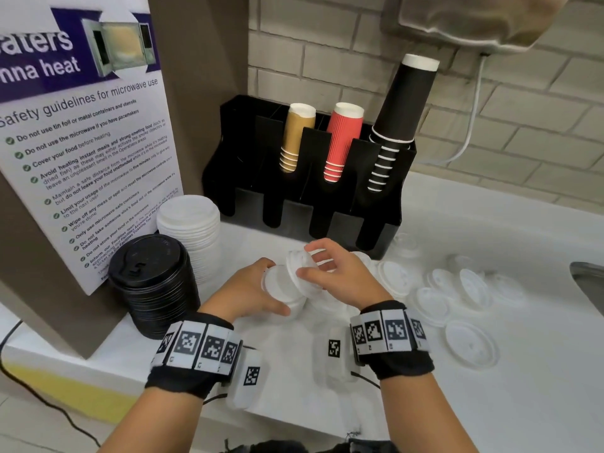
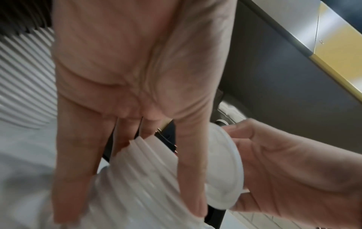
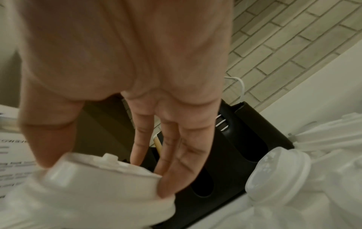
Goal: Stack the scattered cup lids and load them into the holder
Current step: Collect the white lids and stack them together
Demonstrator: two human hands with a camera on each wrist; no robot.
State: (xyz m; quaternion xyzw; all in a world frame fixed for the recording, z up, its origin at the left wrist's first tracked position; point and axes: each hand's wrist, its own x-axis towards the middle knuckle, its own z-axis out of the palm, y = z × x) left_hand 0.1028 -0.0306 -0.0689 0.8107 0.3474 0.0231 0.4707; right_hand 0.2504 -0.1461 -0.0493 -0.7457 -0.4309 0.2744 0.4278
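Over the white counter, my left hand (image 1: 274, 287) grips a short stack of white cup lids (image 1: 283, 289) turned on its side. My right hand (image 1: 306, 261) pinches a single white lid (image 1: 299, 269) by its rim and holds it against the open end of that stack. In the left wrist view the ribbed stack (image 2: 137, 170) lies under my fingers, with the single lid (image 2: 225, 162) at its end. The right wrist view shows that lid (image 3: 98, 178) between thumb and fingers. The black holder (image 1: 304, 197) stands right behind my hands, its front slots dark.
The holder carries tan, red and black paper cups. A tall white lid stack (image 1: 189, 223) and a black lid stack (image 1: 153, 282) stand at the left by a poster. Several loose white lids (image 1: 434, 299) lie to the right. A sink edge (image 1: 588, 282) is at far right.
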